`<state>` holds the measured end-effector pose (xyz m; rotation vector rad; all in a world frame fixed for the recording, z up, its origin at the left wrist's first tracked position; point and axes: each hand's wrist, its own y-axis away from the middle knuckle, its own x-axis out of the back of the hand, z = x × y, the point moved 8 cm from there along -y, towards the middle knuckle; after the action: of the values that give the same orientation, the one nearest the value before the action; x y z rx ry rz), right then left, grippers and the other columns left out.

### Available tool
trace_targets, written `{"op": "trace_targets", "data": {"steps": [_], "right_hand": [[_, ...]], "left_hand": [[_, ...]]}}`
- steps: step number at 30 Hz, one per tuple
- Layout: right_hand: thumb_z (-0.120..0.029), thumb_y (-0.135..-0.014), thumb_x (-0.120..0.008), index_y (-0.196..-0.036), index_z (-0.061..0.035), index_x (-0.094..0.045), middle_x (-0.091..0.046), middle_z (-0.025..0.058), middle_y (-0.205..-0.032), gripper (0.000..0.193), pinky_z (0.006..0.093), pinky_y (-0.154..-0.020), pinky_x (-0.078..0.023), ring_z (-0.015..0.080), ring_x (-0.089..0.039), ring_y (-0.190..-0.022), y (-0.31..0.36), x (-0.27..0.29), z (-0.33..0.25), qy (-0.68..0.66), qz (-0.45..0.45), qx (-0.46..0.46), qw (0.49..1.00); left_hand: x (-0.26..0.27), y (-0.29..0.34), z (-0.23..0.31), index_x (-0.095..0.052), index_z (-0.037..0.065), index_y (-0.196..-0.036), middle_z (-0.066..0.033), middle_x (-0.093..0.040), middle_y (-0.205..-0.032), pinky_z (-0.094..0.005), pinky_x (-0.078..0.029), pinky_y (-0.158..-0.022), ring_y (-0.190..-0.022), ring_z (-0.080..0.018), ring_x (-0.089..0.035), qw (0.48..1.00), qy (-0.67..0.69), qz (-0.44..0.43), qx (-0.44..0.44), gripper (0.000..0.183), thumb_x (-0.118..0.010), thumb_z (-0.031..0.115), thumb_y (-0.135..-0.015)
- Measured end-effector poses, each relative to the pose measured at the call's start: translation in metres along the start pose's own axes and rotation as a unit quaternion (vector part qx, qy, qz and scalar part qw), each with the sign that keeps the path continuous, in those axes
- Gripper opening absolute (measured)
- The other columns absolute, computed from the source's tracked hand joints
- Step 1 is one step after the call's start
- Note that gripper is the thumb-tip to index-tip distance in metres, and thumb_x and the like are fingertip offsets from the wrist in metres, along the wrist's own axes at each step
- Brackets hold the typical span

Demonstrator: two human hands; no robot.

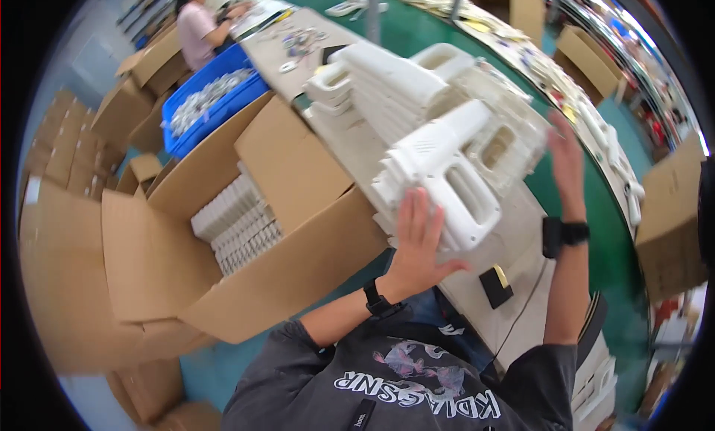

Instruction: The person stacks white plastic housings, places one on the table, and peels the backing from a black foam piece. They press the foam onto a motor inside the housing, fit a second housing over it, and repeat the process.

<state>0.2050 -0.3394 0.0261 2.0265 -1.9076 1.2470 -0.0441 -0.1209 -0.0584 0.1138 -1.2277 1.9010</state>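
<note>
White plastic housings (436, 151), each with an oval handle opening, lie nested in stacks on the workbench. My left hand (418, 245) rests against the near side of the closest stack, fingers stretched out and thumb apart. Beside the right end of the stacks, my right hand (567, 159) is raised with its fingers extended; it is a little blurred, and I cannot tell whether it touches the plastic. Neither hand is wrapped round anything. Another stack of the housings (372, 103) stands behind, towards the far left.
To the left an open cardboard box (298, 274) holds rows of white parts (238, 219). Beyond it sits a blue bin (175, 137) of small pieces, near a person in pink (197, 32). A small black object (495, 288) and a cable lie on the bench (477, 312). A green conveyor (618, 267) runs along the right.
</note>
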Motion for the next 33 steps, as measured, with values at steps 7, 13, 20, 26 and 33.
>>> {"op": "trace_targets", "data": {"steps": [7, 13, 20, 26, 33], "right_hand": [[-0.032, -0.106, -0.045, -0.140, 0.0007, -0.050, -0.057, 0.0142, -0.138, 0.047, 0.0380, -0.106, -0.043, 0.0268, -0.058, -0.123, 0.087, 0.095, 0.080, -0.094, 0.083, -0.067, 0.990], [-0.028, -0.106, -0.048, -0.135, 0.0021, -0.055, -0.060, 0.0131, -0.131, 0.042, 0.0341, -0.098, -0.048, 0.0224, -0.060, -0.112, 0.204, 0.141, 0.181, -0.082, 0.113, -0.261, 0.955], [-0.027, -0.105, -0.052, -0.128, 0.0010, -0.058, -0.062, 0.0103, -0.123, 0.037, 0.0311, -0.095, -0.049, 0.0210, -0.061, -0.107, 0.308, 0.161, 0.232, -0.008, 0.131, -0.343, 0.930], [-0.026, -0.102, -0.055, -0.111, 0.0070, -0.068, -0.073, 0.0193, -0.098, 0.036, 0.0348, -0.078, -0.055, 0.0274, -0.069, -0.085, 0.298, 0.097, 0.127, 0.140, 0.052, -0.323, 0.935], [-0.024, -0.100, -0.058, -0.110, 0.0096, -0.067, -0.071, 0.0182, -0.096, 0.036, 0.0358, -0.076, -0.053, 0.0268, -0.064, -0.080, 0.315, 0.098, 0.093, 0.172, 0.115, -0.350, 0.914]], "left_hand": [[0.173, 0.002, -0.127, -0.047, 0.007, -0.142, -0.0236, -0.037, -0.152, -0.0510, -0.031, -0.114, -0.143, -0.0416, -0.033, 0.989, -0.127, 0.029, 0.069, 0.063, -0.070, 0.035, -0.091], [0.324, 0.092, -0.414, -0.068, -0.005, -0.108, -0.0228, -0.070, -0.105, -0.0425, -0.052, -0.087, -0.095, -0.0347, -0.067, 0.838, -0.213, -0.128, 0.486, 0.050, -0.069, 0.041, -0.088], [0.201, 0.152, -0.528, -0.066, -0.010, -0.107, -0.0156, -0.071, -0.089, -0.0365, -0.054, -0.067, -0.076, -0.0217, -0.068, 0.721, -0.032, -0.216, 0.658, 0.092, -0.067, 0.076, -0.075], [0.205, 0.209, -0.640, -0.043, -0.019, -0.129, -0.0344, -0.066, -0.111, -0.0458, -0.050, -0.098, -0.107, -0.0415, -0.066, 0.720, -0.271, -0.169, 0.617, 0.101, -0.072, 0.064, -0.078], [0.167, 0.218, -0.622, -0.038, -0.015, -0.134, -0.0331, -0.058, -0.127, -0.0437, -0.050, -0.099, -0.118, -0.0390, -0.061, 0.770, -0.123, -0.074, 0.622, 0.109, -0.084, 0.059, -0.068]]}}
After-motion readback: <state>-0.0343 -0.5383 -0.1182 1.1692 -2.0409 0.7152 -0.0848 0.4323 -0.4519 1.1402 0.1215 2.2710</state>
